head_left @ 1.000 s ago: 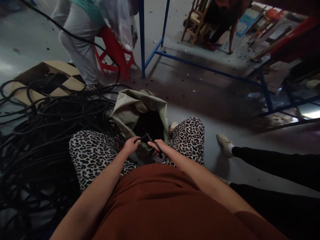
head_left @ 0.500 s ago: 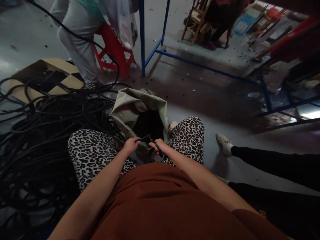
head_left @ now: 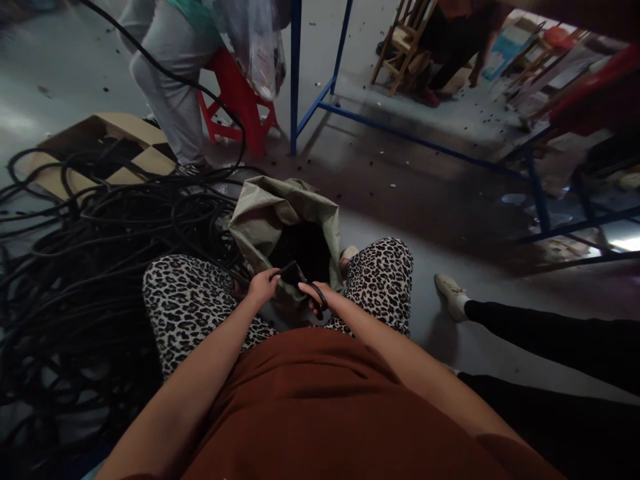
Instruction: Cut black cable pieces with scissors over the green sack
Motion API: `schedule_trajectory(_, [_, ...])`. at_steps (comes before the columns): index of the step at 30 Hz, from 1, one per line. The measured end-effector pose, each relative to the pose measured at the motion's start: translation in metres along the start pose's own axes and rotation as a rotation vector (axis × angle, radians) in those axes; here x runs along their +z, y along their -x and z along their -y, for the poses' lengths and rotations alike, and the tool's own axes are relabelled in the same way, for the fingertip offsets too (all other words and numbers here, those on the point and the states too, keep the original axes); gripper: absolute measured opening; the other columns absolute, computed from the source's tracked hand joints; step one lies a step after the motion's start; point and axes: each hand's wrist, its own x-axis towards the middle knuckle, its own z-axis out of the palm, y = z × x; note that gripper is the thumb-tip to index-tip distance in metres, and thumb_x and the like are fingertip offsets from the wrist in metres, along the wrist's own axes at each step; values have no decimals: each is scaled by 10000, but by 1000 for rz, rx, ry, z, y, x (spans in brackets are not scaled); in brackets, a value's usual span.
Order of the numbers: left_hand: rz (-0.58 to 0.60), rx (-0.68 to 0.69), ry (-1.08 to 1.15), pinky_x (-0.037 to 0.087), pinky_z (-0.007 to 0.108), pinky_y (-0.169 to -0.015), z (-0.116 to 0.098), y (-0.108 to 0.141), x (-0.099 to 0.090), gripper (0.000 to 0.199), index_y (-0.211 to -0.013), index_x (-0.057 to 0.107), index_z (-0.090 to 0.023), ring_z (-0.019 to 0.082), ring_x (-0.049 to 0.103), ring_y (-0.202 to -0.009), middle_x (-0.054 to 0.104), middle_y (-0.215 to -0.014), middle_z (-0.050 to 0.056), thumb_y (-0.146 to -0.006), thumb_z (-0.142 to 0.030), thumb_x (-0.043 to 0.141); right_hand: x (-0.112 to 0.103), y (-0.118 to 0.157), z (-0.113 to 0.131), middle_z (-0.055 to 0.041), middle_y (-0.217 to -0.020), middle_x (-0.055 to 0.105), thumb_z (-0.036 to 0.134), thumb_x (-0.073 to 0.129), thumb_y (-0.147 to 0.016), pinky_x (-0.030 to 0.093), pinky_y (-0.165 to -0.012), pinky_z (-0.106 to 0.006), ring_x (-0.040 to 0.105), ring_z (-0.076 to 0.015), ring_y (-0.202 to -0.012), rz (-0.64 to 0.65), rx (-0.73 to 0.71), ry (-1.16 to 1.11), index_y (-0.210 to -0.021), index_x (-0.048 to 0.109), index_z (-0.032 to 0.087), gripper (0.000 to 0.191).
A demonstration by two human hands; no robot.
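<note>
My left hand [head_left: 263, 288] is closed on the end of a black rubber strip [head_left: 287, 269], which points to the right over the sack's near edge. My right hand [head_left: 316, 294] grips black-handled scissors [head_left: 321, 305]. Their handles stand apart, and the blades lie close to the strip's end; whether they touch it I cannot tell. Just beyond both hands, between my knees, stands an open pale green woven sack [head_left: 253, 217] with dark contents that I cannot make out.
Long black rubber strips [head_left: 165, 210] lie heaped on the floor to my left, beside an open cardboard box [head_left: 120, 120]. Ahead are a red stool [head_left: 235, 100] with a seated person and a blue metal frame [head_left: 296, 80]. A person's black-trousered legs [head_left: 525, 327] extend at right.
The scissors' handles have spread apart and the blades now point more upward beside the strip. The whole view has shifted slightly; both hands stay over the sack's near edge.
</note>
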Motion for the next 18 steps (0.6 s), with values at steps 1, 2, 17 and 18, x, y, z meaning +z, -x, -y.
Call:
schedule_trajectory(1, [-3,7,9,442,277,-934,1,0,1,331,-1110,629,-168,181,592,-1049,661,-1111,47,-831,-254,472,0,1,1,34,-446,517,546,501,-856,366,-313,-165,495,-105,-311,16,-7,2,-924,525,145,408])
schedule_trajectory(2, [-1,18,17,443,277,-933,1,0,1,329,-1106,631,-172,180,593,-1046,663,-1108,44,-830,-258,474,0,1,1,30,-452,520,554,502,-853,370,-313,-168,496,-106,-318,27,-8,2,-913,528,145,414])
schedule_trajectory(17, [97,102,11,439,271,-931,1,2,-1,343,-1112,625,-191,170,595,-1029,667,-1092,34,-828,-277,453,0,-5,0,62,-389,456,584,602,-763,310,-280,-156,408,-74,-270,-94,-52,59,-772,504,148,446])
schedule_trajectory(18, [91,94,-7,439,271,-928,2,4,-3,349,-1124,616,-192,170,594,-1029,664,-1097,35,-829,-285,454,0,-4,1,66,-384,449,571,605,-768,302,-280,-153,399,-69,-266,-104,-57,47,-766,501,149,435])
